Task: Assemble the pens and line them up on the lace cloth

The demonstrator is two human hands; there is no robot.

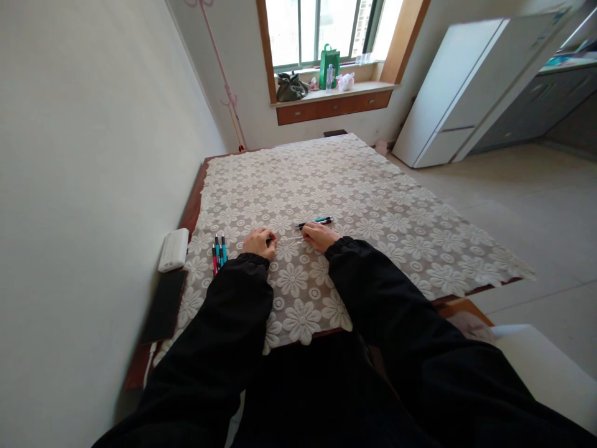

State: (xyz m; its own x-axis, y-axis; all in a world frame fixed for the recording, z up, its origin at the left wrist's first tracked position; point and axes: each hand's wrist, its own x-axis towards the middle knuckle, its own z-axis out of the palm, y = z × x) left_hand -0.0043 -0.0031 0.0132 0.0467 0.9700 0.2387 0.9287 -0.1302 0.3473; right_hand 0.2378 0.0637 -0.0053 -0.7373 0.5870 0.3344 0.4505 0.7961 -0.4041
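Observation:
My left hand (260,243) is closed, with a small dark thing at its fingertips. My right hand (319,237) is closed too, a short way to its right. Between the two hands runs a thin, pale, straight piece (291,239), with an end at each hand's fingers; its kind is too small to make out. Just beyond my right hand lie a couple of pens (321,220), teal and black. Left of my left hand is a bundle of several pens (219,252), teal, black and red, partly behind my sleeve.
A lace tablecloth (292,280) with flowers covers the table. Along its left edge are a white box-shaped device (174,250) and a dark flat panel (163,306) near a white cable (150,364). A white chair (545,361) stands at the lower right.

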